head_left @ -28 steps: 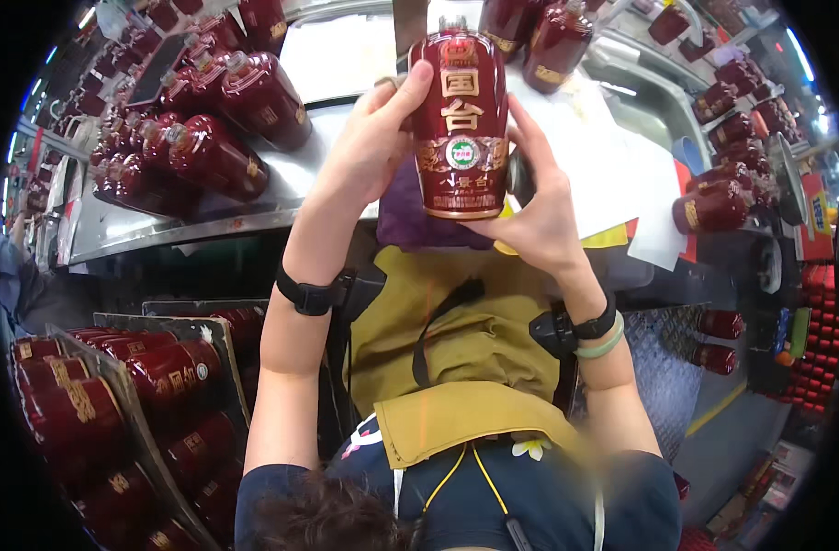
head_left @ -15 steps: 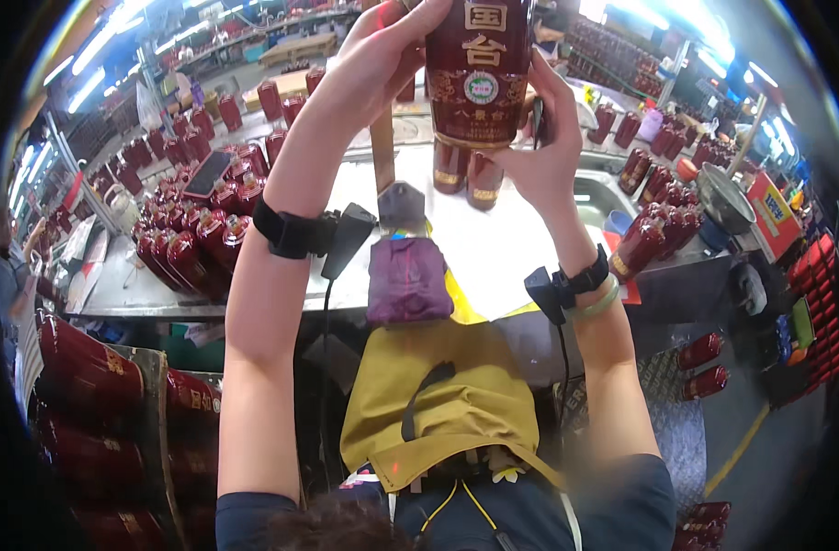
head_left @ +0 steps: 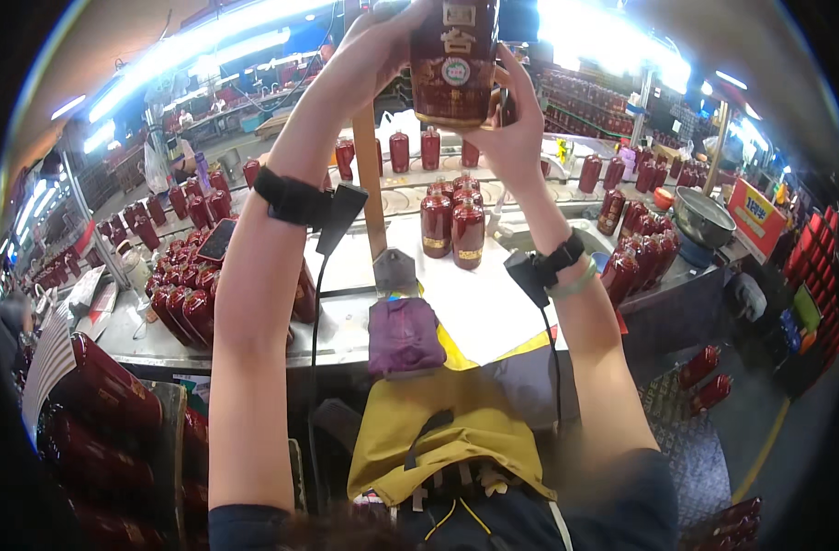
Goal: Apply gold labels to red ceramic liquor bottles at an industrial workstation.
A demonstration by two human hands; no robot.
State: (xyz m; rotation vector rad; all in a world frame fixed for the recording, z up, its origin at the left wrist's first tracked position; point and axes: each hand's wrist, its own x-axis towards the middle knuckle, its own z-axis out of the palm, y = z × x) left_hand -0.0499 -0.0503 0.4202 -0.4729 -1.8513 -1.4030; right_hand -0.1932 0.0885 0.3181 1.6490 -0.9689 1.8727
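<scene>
A dark red glass bottle (head_left: 452, 78) with gold lettering and a round pale seal is held up high, upright, its top beyond the upper edge of the picture. My left hand (head_left: 380, 48) grips its upper left side. Around its lower right side are the fingers of my right hand (head_left: 518, 124), with the thumb near the base. A small dark thing shows between those fingers; I cannot make out what it is. Below stand several similar red bottles (head_left: 468, 236) by a white sheet (head_left: 488, 312) on the table.
A folded purple cloth (head_left: 405, 337) lies at the table's front edge. Clustered red bottles (head_left: 182, 308) with a phone (head_left: 217, 241) on top stand left, and more bottles (head_left: 640, 262) right, near a metal bowl (head_left: 704, 216). A wooden post (head_left: 368, 174) rises ahead. Racked bottles (head_left: 102, 390) sit lower left.
The view has tilted upward, so the table and its bottles sit lower in the picture. Both hands still hold the bottle high, now slightly further left and up in view.
</scene>
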